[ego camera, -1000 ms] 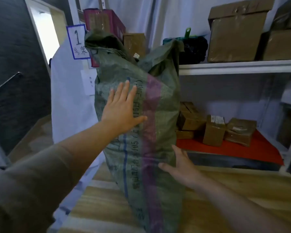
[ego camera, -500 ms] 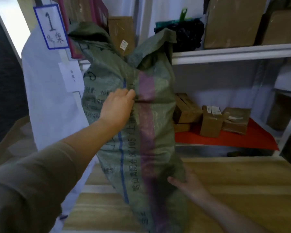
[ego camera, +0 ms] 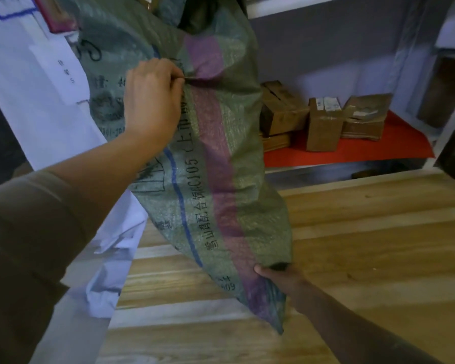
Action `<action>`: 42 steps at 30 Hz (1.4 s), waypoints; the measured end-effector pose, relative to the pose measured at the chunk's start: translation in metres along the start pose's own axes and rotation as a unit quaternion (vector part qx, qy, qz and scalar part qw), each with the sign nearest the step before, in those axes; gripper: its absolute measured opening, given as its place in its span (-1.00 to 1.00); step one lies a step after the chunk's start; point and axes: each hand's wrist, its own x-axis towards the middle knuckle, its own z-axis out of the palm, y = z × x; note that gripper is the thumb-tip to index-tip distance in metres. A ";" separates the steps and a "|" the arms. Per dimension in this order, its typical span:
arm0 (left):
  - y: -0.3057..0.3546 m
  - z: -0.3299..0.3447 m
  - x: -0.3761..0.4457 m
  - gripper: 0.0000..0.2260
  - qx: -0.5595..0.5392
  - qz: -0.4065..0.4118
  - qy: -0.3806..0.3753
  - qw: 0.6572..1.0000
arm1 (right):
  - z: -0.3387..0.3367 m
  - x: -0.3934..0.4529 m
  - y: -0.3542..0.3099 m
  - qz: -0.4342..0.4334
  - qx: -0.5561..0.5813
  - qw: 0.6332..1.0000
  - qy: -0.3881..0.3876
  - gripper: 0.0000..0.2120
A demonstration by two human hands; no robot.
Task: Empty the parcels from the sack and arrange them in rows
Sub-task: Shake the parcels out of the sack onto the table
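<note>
Head view: the only camera, looking forward and down at both hands.
Sack [ego camera: 216,158]: green woven bag with a purple band and a blue stripe running down its length; held tilted, top toward the upper left, bottom corner low and to the right, above the wooden floor [ego camera: 365,245].
Left hand [ego camera: 153,101]: fingers curled into the upper half of the sack, pinching a fold of the weave just left of the purple band; the cloth puckers at the fingertips.
Right hand [ego camera: 281,281]: under the sack's lower end, thumb on the near face and fingers hidden behind the cloth, clamped on the bottom corner.
Writing on sack: black printed characters run along the blue stripe, between the two hands; "CJ105" can be read, the rest is Chinese script, partly blurred. Fainter black print lies left of the left hand.
Parcels: none visible in or below the sack; its contents cannot be seen.
Paper slip [ego camera: 61,72]: white, left of the left hand, with small handwriting too blurred to read.
Sign [ego camera: 8,6]: blue-bordered, above and left of the left hand, cut off by the frame.
Boxes [ego camera: 323,124]: brown cardboard, some with white labels, on a red shelf [ego camera: 352,151] beyond the sack, above and right of the right hand.
</note>
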 end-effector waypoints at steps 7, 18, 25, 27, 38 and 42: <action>0.028 0.003 0.005 -0.83 -0.071 -0.040 0.019 0.997 | -0.016 0.023 0.023 0.044 0.113 0.989 0.084 -0.87; 0.126 -0.014 0.021 -0.85 -0.149 -0.026 0.051 0.987 | -0.137 -0.011 0.012 -0.030 0.023 0.960 0.277 -0.84; 0.181 -0.031 0.022 -0.87 -0.157 -0.144 0.056 0.976 | -0.270 -0.078 -0.058 -0.166 -0.028 0.893 0.417 -0.78; 0.194 -0.033 0.016 -0.87 -0.165 -0.196 0.057 0.965 | -0.308 -0.099 -0.083 -0.205 -0.084 0.856 0.467 -0.76; 0.245 -0.025 -0.028 -0.87 -0.209 -0.369 0.076 0.903 | -0.385 -0.192 -0.200 -0.394 -0.150 0.737 0.528 -0.79; 0.244 -0.020 -0.026 -0.89 -0.227 -0.390 0.082 0.889 | -0.375 -0.201 -0.223 -0.423 -0.145 0.730 0.516 -0.76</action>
